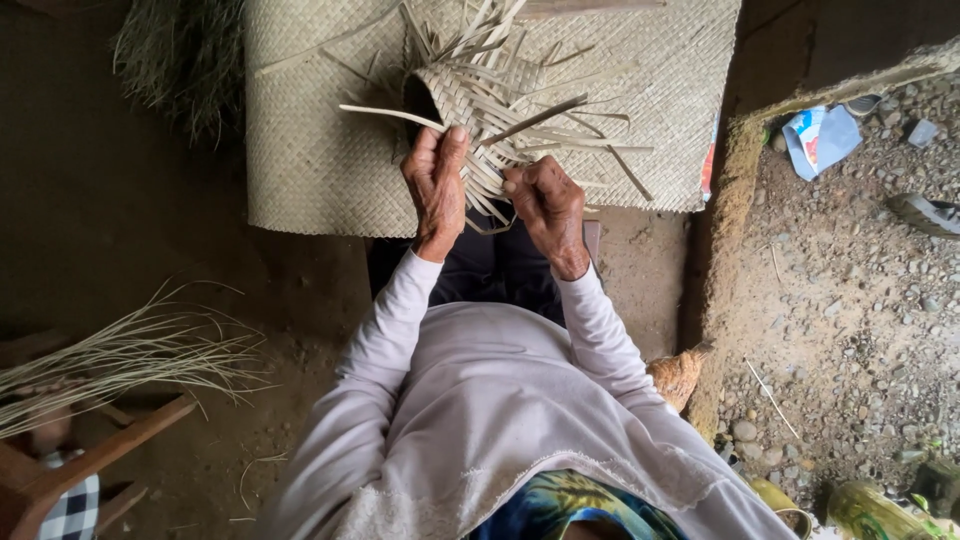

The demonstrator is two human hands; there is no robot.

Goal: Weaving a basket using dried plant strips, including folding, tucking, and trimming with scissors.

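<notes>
Straw-coloured strips are pinched between the fingertips of the left hand (436, 185), clamped on the rim of the half-woven basket (470, 95), and the right hand (545, 205), nipping one loose strip (480, 205) at upper centre of the frame. To weave well, I judge each strip needs pulling snug and flat against its neighbours. Beneath lies a woven mat (320, 150); a bundle of loose fibres (120, 355) sits lower left.

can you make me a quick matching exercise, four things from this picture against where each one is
Things:
1. half-woven basket
2. mat
3. loose strips
4. blue-white wrapper

Places:
a. on the gravel, upper right
b. flat on the ground, under the basket
c. on a wooden frame, lower left
d. between the left hand and right hand

Pairs: 1-d, 2-b, 3-c, 4-a
</notes>
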